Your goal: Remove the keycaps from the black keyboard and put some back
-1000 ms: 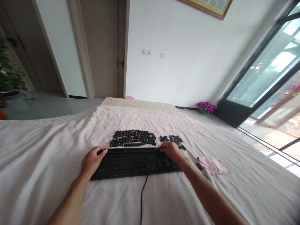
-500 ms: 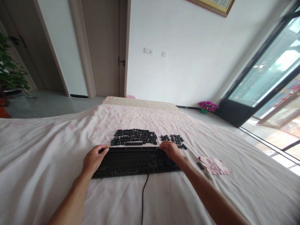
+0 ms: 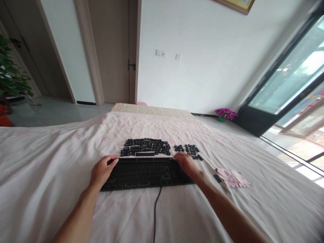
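Note:
A black keyboard with its keycaps off lies flat on the pale cloth. My left hand grips its far edge near the left end, thumb and fingers pressed together there. On the same edge, toward the right end, my right hand is closed and covers part of the number pad area. Just beyond the keyboard, loose black keycaps lie in rows, with a long space bar at the front. A smaller group of keycaps lies beyond my right hand.
The keyboard's cable runs toward me across the pink-flowered cloth. To the right lie a folded pink cloth and a thin tool with a dark end. Potted purple flowers stand on the floor beyond.
Both hands keep their hold on the keyboard's far edge. The whole view has shifted slightly; the keyboard and keycaps lie as before.

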Demonstrator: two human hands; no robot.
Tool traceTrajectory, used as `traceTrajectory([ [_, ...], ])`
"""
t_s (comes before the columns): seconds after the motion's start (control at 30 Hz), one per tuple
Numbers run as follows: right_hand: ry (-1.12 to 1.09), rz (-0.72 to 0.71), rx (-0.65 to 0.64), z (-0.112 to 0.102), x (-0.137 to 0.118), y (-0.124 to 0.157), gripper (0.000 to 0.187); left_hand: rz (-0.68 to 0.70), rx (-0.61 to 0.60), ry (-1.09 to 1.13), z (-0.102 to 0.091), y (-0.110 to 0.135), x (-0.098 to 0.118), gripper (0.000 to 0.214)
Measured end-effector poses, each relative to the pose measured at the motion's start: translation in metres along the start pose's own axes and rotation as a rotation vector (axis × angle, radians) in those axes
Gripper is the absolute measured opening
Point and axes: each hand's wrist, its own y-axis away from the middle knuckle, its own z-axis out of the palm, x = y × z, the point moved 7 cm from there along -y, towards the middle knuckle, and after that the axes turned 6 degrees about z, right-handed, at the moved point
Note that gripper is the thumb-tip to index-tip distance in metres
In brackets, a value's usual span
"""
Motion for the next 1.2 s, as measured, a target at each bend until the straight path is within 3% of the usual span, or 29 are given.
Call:
traceTrajectory([
  [0.47,0.007,-0.193,-0.051,-0.003,-0.003,-0.002,0.031,0.001,0.006,-0.005,0.001,0.0,-0.004,0.03],
  [0.73,-0.02,-0.124,0.037,0.001,0.007,0.0,0.028,0.003,0.005,0.0,0.001,0.0,-0.001,0.03],
  [1.2,-0.004,-0.14,0.037,0.0,0.008,0.0,0.028,-0.006,0.003,-0.01,0.0,0.0,-0.001,0.03],
])
